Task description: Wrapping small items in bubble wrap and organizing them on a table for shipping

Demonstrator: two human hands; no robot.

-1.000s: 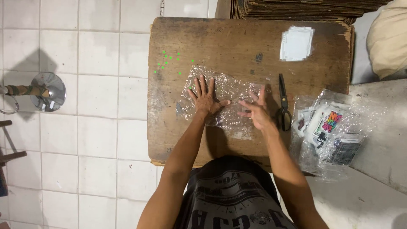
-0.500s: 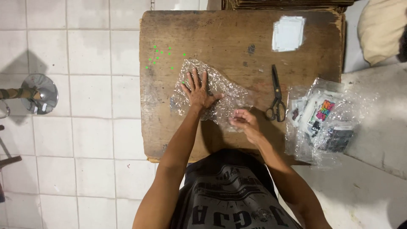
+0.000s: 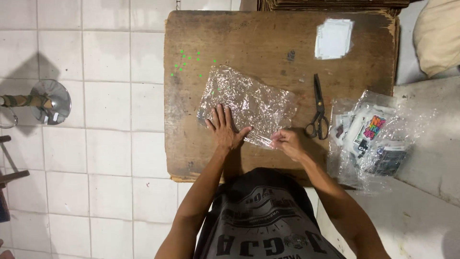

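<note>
Pressing flat, the left hand [image 3: 224, 130] lies palm down with fingers spread on the near left corner of a clear crinkled bag [image 3: 247, 103]. Right hand [image 3: 286, 142] is curled, fingertips pinched on the bag's near right edge. Bag lies flat on the middle of a worn wooden worktop [image 3: 191, 144], long side slanting down to the right.

Scissors [image 3: 318, 110], black, closed, lie just right of the bag, handles toward the person, not touching it. A white square of paper [image 3: 333, 38] sits at the far right of the worktop, well apart from the bag. Small green specks [image 3: 188, 61] mark the wood beyond the bag's far left corner.

Right of the worktop, on a grey surface: a heap of clear packets [image 3: 371, 136] with coloured printed pieces inside. Left, on the white tiled floor [image 3: 96, 158]: a round metal base [image 3: 50, 100].
</note>
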